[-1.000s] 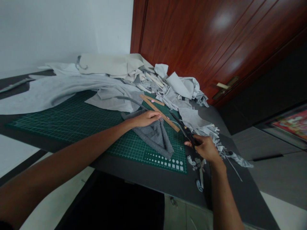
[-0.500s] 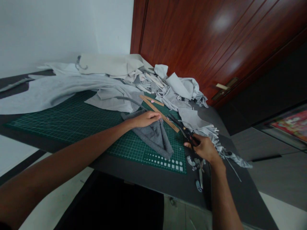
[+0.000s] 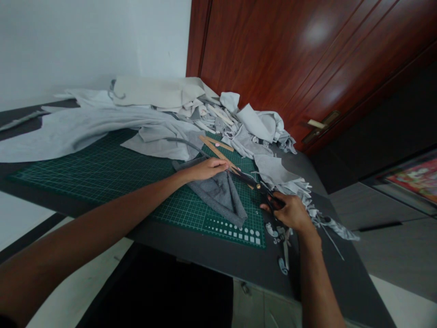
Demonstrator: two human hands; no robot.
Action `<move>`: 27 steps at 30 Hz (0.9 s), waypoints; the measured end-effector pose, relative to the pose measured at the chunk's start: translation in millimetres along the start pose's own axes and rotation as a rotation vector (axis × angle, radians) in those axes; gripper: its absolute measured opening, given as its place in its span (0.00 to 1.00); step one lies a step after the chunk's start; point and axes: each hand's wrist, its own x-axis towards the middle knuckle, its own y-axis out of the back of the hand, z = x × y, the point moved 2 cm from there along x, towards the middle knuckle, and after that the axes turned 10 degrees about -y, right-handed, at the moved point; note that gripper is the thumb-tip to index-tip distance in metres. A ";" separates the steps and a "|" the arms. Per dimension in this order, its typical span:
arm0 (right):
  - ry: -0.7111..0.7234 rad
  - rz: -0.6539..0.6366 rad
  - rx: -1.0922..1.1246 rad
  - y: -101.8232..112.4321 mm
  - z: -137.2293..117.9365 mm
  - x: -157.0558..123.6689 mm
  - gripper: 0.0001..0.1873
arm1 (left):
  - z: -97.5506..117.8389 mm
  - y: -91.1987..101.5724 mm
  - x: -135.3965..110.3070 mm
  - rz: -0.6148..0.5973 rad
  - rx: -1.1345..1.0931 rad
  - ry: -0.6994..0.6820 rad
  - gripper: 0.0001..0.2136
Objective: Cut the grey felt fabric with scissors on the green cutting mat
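Note:
My left hand [image 3: 210,169] pinches the upper edge of a dark grey piece of fabric [image 3: 221,198], which lies folded on the green cutting mat [image 3: 136,171]. A narrow grey strip [image 3: 187,143] runs up and left from beside that hand. In my right hand [image 3: 288,210] is a pair of black scissors [image 3: 258,187], fingers wrapped round the handles. The blades point left and their tips come close to my left fingertips; whether they touch the fabric I cannot tell. Beneath the blades a wooden ruler [image 3: 218,152] lies on the mat.
Pale fabric [image 3: 136,120] spreads along the back left. Heaped scraps [image 3: 246,139] reach toward the door [image 3: 273,54]. More light scraps [image 3: 273,168] lie right of the mat. Small metal tools [image 3: 286,250] rest on the dark table [image 3: 211,253] near its front.
The scissors have swung left and their tips now sit near my left fingertips. My right hand has shifted slightly; my left hand and the grey fabric stay in place.

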 end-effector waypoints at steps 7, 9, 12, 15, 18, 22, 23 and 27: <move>-0.009 0.028 -0.004 -0.8 0.5 1.2 0.28 | -3.9 -1.1 -0.1 -0.041 0.006 0.006 0.14; -0.006 0.036 -0.025 -1.1 -0.6 1.3 0.28 | -4.2 -1.1 -0.3 -0.046 0.009 0.011 0.14; 0.009 0.045 -0.055 -2.0 -1.1 1.4 0.28 | -4.1 -1.1 -0.7 -0.041 0.007 -0.003 0.14; 0.005 0.056 -0.065 -2.8 -0.2 1.3 0.27 | -5.3 -1.8 -1.2 -0.045 0.003 -0.004 0.14; 0.007 0.055 -0.068 -3.8 0.4 1.4 0.25 | -8.2 -2.7 -1.5 -0.051 0.002 0.006 0.14; 0.008 0.063 -0.084 -5.2 0.2 2.1 0.23 | -12.4 -3.0 -1.5 -0.034 0.005 0.025 0.14; 0.010 0.066 -0.089 -5.5 -0.1 2.2 0.23 | -12.6 -3.0 -1.5 -0.031 0.008 0.026 0.14; 0.024 0.070 -0.116 -5.5 -2.3 1.9 0.21 | -9.3 -2.7 -1.2 -0.036 0.013 0.024 0.15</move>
